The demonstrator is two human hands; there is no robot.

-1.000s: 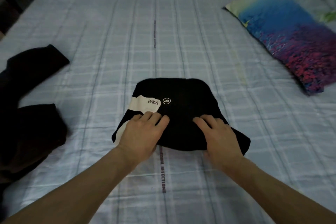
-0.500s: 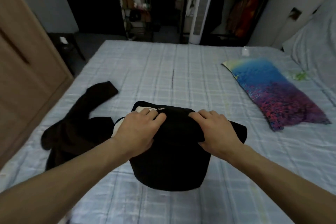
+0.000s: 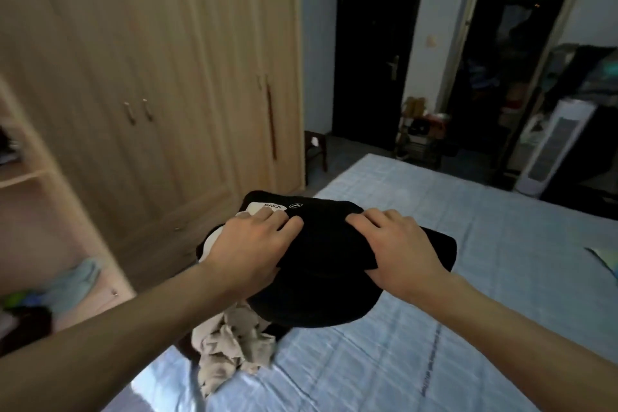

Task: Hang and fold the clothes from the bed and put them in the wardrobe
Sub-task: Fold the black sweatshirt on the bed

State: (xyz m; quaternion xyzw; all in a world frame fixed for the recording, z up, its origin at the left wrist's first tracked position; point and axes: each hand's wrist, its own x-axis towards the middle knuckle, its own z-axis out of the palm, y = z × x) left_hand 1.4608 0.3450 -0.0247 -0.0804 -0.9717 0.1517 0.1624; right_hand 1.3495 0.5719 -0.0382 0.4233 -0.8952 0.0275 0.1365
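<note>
Up off the bed [image 3: 485, 244], the folded black garment [image 3: 321, 278] is carried between both hands, over the bed's near corner and in front of the wardrobe [image 3: 150, 77]. It is soft, matte knit cloth folded into a thick rounded pad, its long axis running left to right between the hands. A white panel printed "PAKA" beside a small round logo lies on the top face at the far left, toward the wardrobe. The left hand [image 3: 249, 251] grips the left end, fingers curled over the top beside the print; the right hand [image 3: 401, 251] clamps the right end the same way. Below them a crumpled beige cloth [image 3: 230, 344] lies bunched on the pale blue checked sheet. The wardrobe is light wood with grooved panel doors and small knobs, and an open shelf compartment [image 3: 23, 174] shows at far left.
</note>
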